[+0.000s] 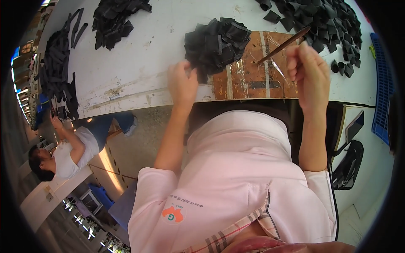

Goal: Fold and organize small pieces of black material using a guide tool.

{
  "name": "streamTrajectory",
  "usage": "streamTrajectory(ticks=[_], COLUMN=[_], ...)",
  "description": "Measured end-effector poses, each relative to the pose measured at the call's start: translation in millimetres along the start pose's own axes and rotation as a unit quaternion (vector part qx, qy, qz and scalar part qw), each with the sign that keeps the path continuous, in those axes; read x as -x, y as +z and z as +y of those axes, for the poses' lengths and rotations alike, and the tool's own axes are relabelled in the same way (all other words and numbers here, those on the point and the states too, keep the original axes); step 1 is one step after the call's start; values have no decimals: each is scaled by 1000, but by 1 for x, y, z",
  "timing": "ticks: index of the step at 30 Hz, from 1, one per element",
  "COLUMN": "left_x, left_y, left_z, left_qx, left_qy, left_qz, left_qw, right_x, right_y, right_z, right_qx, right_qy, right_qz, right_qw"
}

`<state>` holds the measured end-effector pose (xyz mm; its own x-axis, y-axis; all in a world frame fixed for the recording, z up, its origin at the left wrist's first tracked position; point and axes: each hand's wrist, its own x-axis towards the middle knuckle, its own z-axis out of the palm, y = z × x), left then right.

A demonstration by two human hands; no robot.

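Note:
My left hand (182, 83) is at the near left edge of a heap of black fabric pieces (217, 44). Its thumb and forefinger are a little apart, beside the cloth, and no piece shows between them. A thin brown stick (282, 46) rises at a slant from a worn brown board (276, 90) taped to the table. Close beside the stick's upper part is my right hand (310, 76), raised, its fingers curled in. What those fingers hold, if anything, I cannot make out.
Short black tubes (325, 21) heap up at the back right of the white table (139, 63). Flat black pieces (114, 25) and long black strips (57, 63) lie at the left. Another person (76, 149) works beyond the left edge. A blue plastic crate (382, 92) stands right.

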<state>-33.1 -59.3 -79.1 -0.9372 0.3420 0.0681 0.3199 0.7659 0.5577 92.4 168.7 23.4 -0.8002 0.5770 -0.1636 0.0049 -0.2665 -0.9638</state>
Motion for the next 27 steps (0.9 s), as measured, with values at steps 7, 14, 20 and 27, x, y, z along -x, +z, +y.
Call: streamTrajectory(ticks=[7,14,20,27], left_x=[9,15,12,18], left_y=[-10,-29,-21,-17], left_z=[0,68,82,104], left_qx=[255,679,715,651], left_qy=[-95,-196,-149,-167], left_qz=[-15,-275,-291,-210], left_qw=[962,652,619,710], right_x=[39,24,23,27], right_y=[39,49,46,39], right_z=[41,58,35,33], right_qx=[327,172,-90,220], right_qy=[-69,17,118,-106], right_qz=[-149,-137,-86,-15], right_qw=[931,975,985,970])
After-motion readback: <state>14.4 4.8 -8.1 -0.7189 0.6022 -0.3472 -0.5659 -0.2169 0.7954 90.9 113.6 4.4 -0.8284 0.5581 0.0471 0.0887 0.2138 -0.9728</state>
